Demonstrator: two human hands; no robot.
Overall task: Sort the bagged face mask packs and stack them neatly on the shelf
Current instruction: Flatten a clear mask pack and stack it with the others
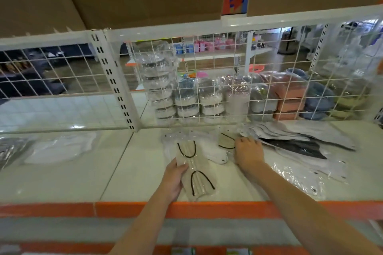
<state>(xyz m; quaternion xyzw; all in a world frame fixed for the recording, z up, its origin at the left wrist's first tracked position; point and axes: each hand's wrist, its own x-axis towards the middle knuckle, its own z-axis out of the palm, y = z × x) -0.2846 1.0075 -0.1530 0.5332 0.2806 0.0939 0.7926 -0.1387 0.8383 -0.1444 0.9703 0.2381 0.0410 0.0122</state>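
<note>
Clear-bagged beige mask pack [193, 172] gripped by left hand [173, 180], right hand [248, 152] flat on packs [290, 141]

Two bare forearms reach in from the bottom edge of the head view, and no sleeve, cuff or glove covers either one down to where the picture cuts them off. The left hand [173, 180] and the right hand [249, 152] show no ring, watch, bracelet or wrist strap on the parts that can be seen. The nails are too small and blurred to say whether they are painted, and no more of the person is in view.
</note>
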